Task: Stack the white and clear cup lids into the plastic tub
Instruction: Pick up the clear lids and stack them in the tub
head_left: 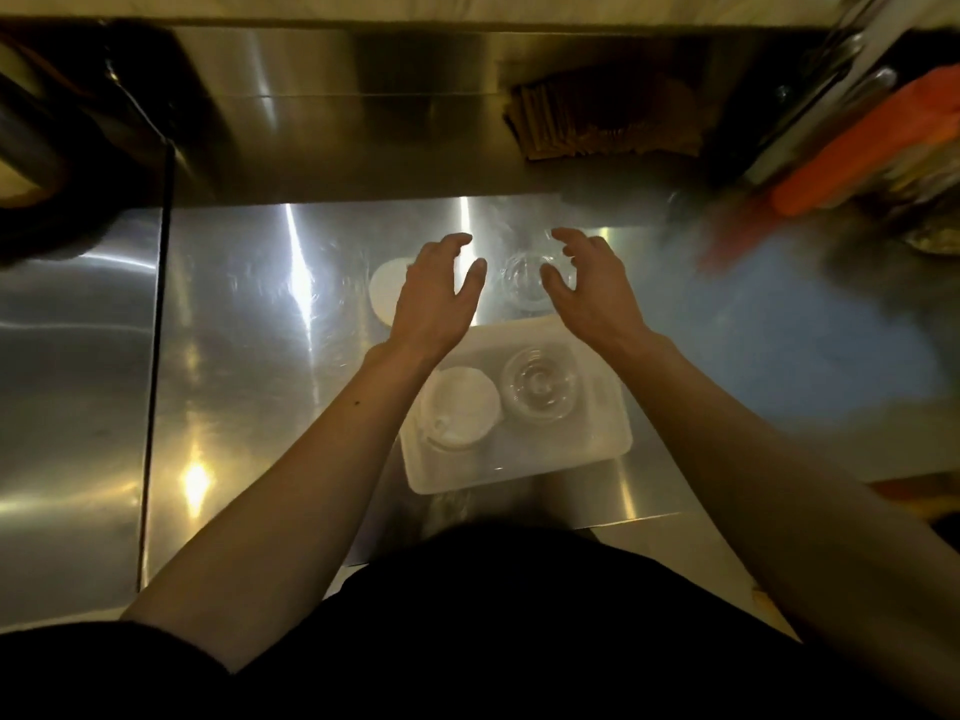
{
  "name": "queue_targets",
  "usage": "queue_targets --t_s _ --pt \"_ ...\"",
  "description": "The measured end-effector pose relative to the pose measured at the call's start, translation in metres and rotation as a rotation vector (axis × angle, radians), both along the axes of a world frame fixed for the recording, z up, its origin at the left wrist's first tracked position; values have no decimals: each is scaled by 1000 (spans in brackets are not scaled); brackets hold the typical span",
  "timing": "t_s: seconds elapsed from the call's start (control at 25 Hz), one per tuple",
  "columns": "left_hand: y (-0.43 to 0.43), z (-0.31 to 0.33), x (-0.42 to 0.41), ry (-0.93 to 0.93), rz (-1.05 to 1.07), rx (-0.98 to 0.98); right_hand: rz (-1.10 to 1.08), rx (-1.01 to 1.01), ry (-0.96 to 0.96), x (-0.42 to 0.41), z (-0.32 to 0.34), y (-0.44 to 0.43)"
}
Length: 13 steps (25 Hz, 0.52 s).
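Note:
A translucent plastic tub point(587, 449) sits on the steel counter in front of me. Inside it a white lid stack point(460, 407) lies on the left and a clear lid stack point(540, 384) on the right. Beyond the tub, a white lid point(387, 293) rests on the counter, partly hidden by my left hand point(441, 298). A clear lid point(524, 280) lies beside it, just left of my right hand point(587, 288). Both hands hover above these loose lids with fingers spread and hold nothing.
A stack of brown cardboard sleeves point(602, 122) stands against the back wall. Orange items and a metal rack point(857, 148) crowd the right, above a blue cloth point(810, 324). A dark machine point(57, 163) occupies the far left. A counter seam point(156, 381) runs down the left.

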<state>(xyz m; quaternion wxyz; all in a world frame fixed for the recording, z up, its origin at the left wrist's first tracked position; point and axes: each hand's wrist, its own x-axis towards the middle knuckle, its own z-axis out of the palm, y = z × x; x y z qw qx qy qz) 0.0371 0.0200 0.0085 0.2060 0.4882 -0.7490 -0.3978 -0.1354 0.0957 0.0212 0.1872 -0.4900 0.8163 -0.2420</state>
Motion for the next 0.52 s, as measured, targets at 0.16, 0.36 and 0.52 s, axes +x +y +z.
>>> queue_targets --t_s 0.16,0.36,0.52 --pt "10 5 -45 -42 -25 -28 25 4 9 -44 -1 7" --pt "19 -2 -92 -143 -104 -14 15 10 -16 -92 -1 8" --pt "22 -14 -123 -205 -127 59 19 34 -67 -120 -11 15"
